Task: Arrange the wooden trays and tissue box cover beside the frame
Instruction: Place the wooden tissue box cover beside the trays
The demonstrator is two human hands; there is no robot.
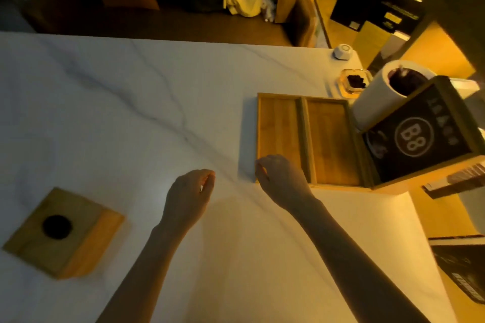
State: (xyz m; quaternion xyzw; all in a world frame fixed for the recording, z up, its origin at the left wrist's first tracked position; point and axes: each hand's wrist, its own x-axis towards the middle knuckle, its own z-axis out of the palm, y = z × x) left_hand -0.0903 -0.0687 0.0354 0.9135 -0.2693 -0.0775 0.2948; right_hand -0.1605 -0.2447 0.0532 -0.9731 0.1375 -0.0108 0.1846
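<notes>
Dim amber light, soft blur, perhaps edge-warped.

Two wooden trays point(307, 136) beside frame point(420, 134); right hand point(280, 178) seemingly touching left tray's corner.

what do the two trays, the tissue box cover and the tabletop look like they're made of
Wooden trays: light wood, perhaps bamboo, with straight plank lines and a smooth matte finish.
Tissue box cover: the same pale wood, plain sides, a dark round hole on top.
Tabletop: white stone or a marble look-alike, with grey veins and a soft sheen.
</notes>
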